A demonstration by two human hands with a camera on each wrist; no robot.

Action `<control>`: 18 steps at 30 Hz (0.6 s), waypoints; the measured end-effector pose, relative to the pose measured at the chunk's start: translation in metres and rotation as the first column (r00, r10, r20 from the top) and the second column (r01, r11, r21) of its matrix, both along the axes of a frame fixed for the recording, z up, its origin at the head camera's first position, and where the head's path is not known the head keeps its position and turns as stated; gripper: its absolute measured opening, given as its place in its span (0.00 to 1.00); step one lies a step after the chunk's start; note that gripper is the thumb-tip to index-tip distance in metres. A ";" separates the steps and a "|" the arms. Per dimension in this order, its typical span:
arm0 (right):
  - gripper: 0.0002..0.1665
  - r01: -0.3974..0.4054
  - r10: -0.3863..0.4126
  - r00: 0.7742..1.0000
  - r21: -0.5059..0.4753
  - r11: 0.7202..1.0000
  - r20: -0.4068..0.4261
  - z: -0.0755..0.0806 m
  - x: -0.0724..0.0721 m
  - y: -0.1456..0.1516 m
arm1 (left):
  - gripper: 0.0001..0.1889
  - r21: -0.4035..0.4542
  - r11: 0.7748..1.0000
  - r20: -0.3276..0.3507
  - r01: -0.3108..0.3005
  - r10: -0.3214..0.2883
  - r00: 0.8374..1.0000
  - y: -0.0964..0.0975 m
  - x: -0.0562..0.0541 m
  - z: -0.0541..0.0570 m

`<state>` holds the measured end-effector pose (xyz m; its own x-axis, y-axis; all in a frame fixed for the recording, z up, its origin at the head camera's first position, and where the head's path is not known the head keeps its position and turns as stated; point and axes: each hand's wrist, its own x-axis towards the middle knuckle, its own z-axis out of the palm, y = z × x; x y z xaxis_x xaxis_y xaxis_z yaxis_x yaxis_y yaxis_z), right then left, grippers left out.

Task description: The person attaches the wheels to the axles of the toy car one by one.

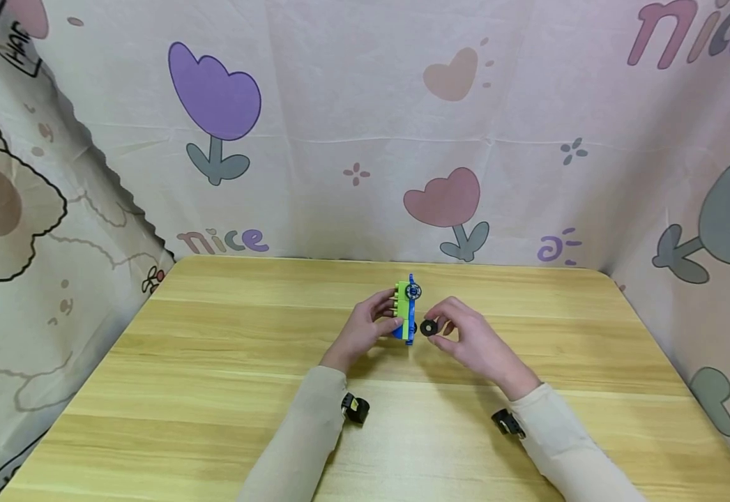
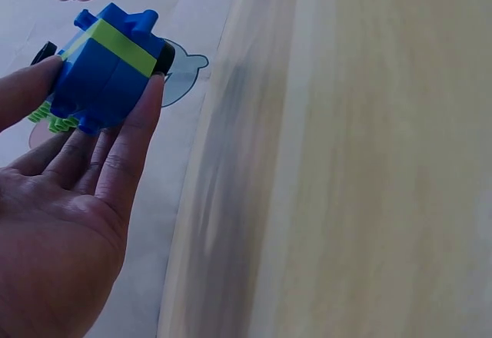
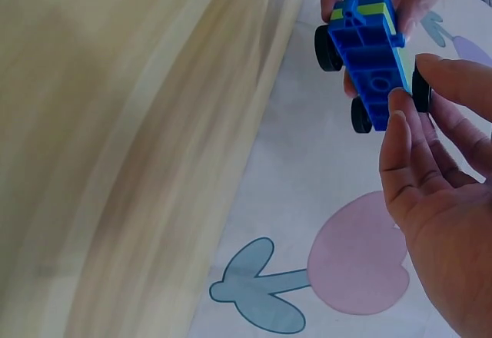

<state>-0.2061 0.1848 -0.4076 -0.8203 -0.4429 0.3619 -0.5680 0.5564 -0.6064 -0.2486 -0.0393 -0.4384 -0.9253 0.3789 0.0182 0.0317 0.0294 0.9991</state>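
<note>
My left hand [image 1: 361, 331] grips a small blue and lime-green toy car [image 1: 404, 310] made of building blocks, thumb on one side and fingers on the other. It is held up on end, with its blue underside turned toward the right hand in the head view. The right wrist view shows two black wheels [image 3: 328, 48] along one side of the car and a bare blue peg [image 3: 398, 40] on the other. Between thumb and fingers, my right hand [image 1: 474, 341] pinches a loose black wheel [image 1: 429, 328] close beside the car. Whether they touch is unclear.
Both hands are above a light wood-grain table [image 1: 214, 390]. A printed cloth [image 1: 339, 104] with flowers and hearts hangs behind and beside it. Each sleeve carries a small black wrist camera [image 1: 355, 409].
</note>
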 end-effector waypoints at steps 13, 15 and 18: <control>0.19 -0.018 0.019 0.999 -0.031 0.999 0.027 -0.002 0.002 -0.012 | 0.31 -0.010 1.000 -0.052 -0.003 0.003 0.999 0.003 -0.001 -0.003; 0.19 -0.017 0.018 0.999 -0.034 0.999 0.033 -0.003 0.002 -0.013 | 0.31 -0.016 1.000 -0.049 -0.007 0.006 0.999 0.004 -0.001 -0.003; 0.19 -0.012 0.013 0.999 -0.032 0.999 0.039 -0.003 0.002 -0.014 | 0.31 -0.018 1.000 -0.053 -0.007 0.006 0.999 0.004 -0.001 -0.004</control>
